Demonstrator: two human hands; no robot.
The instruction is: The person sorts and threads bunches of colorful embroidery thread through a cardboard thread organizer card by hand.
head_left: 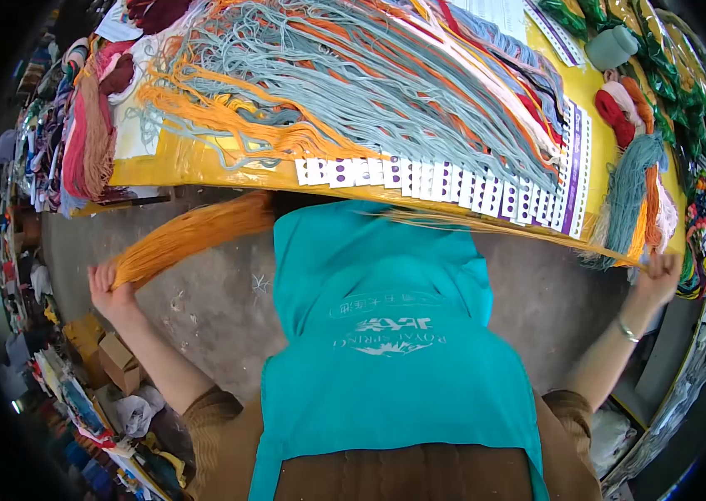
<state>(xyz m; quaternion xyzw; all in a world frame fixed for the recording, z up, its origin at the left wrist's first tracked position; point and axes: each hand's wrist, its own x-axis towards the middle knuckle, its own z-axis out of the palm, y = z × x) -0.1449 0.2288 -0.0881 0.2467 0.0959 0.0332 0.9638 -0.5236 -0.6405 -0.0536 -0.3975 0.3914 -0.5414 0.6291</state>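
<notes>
At the left, my left hand (111, 285) is closed around one end of a thick orange thread bundle (194, 234). The bundle's other end passes below the table edge near the apron. Far out to the right, my right hand (660, 277) pinches the end of some thin light-orange strands (486, 224), pulled taut along the table's front edge. Whether these strands join the bundle is hidden. Above my right hand lie a grey-green thread hank (635, 188) and a red hank (614, 117).
The yellow table (228, 175) bears long grey-green threads (353, 92), loose orange threads (244, 121) and a row of white punched cards (445, 182). A grey-green cup (611, 48) stands at back right. A cardboard box (119, 361) lies on the floor at left.
</notes>
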